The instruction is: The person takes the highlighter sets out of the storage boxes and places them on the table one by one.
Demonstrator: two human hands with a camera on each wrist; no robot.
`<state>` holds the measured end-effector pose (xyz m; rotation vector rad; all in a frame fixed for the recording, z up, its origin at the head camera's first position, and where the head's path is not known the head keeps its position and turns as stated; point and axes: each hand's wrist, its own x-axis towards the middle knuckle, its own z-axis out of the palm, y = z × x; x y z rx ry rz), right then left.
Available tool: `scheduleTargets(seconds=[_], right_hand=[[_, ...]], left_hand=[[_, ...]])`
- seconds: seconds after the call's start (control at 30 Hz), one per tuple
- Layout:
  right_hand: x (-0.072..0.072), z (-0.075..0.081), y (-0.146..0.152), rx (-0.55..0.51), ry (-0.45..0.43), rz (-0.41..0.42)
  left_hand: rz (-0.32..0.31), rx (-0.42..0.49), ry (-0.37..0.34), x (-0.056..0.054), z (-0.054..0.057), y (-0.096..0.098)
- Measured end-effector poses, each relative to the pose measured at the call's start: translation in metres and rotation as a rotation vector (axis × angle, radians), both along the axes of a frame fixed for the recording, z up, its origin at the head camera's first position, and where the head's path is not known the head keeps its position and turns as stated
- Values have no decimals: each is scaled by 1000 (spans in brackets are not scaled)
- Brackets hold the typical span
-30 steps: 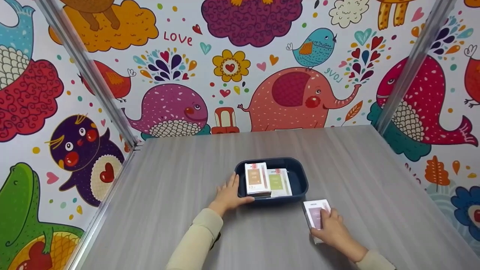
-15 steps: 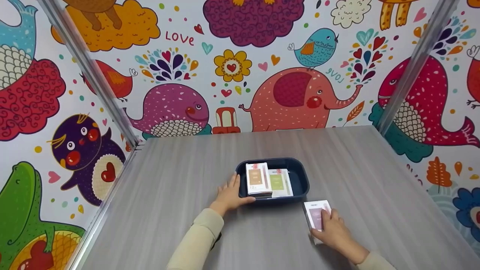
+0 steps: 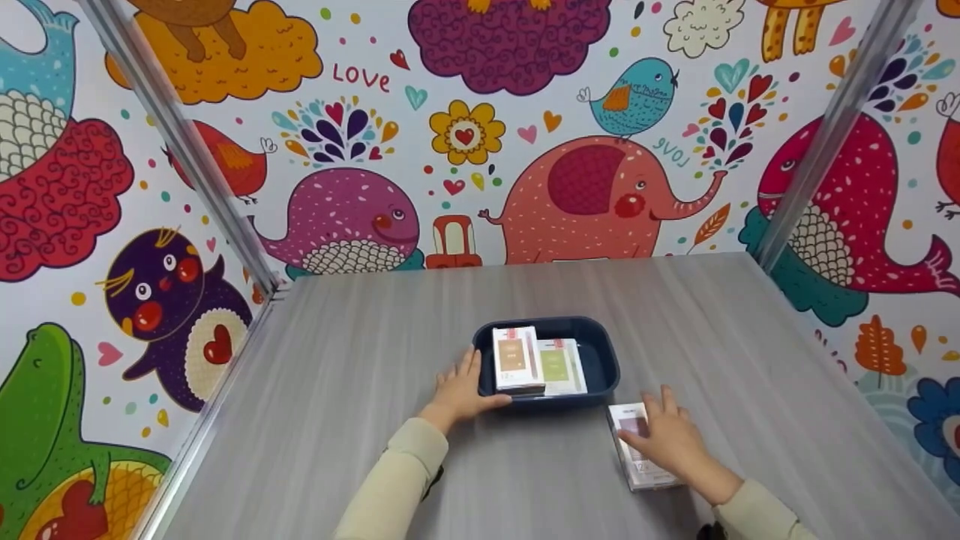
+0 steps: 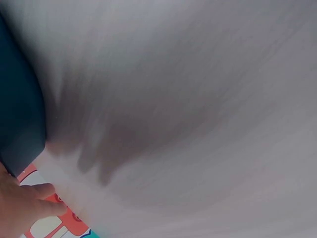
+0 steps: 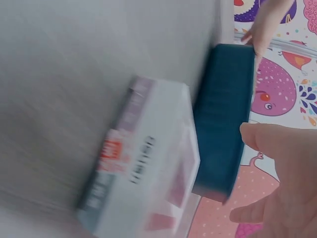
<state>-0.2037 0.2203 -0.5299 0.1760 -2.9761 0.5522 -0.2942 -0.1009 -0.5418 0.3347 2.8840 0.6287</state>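
Note:
A dark blue tray (image 3: 600, 367) on the table holds a white box with an orange panel (image 3: 514, 358) and a white box with a green panel (image 3: 561, 369). My left hand (image 3: 459, 394) rests against the tray's front left corner, thumb along the front rim and extended fingers by the left side. A third white box, with a purple panel (image 3: 646, 471), lies on the table to the tray's front right. Over it is my right hand (image 3: 675, 439), fingers spread. In the right wrist view this hand (image 5: 287, 173) stands apart from the purple-panel box (image 5: 153, 158).
The grey wood-grain table (image 3: 360, 337) ends at a wall with cartoon animals (image 3: 592, 202). Metal posts (image 3: 817, 150) stand at its back corners. A metal rail (image 3: 202, 420) runs along the left edge.
My right hand has loosened from the purple-panel box and lifted slightly, its fingers spreading. That box stays where it was. The left hand and the tray have not visibly moved.

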Motion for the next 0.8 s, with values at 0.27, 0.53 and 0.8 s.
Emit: scheduleTargets(seconds=[0.27, 0.53, 0.8], right_hand=[[-12, 17, -4, -19, -53, 9], [-27, 35, -12, -35, -67, 20], [-43, 47, -23, 2, -6, 48]], left_hand=[[-3, -5, 4, -1, -1, 0], [-3, 1, 7, -2, -2, 0], [-10, 8, 13, -1, -3, -1]])
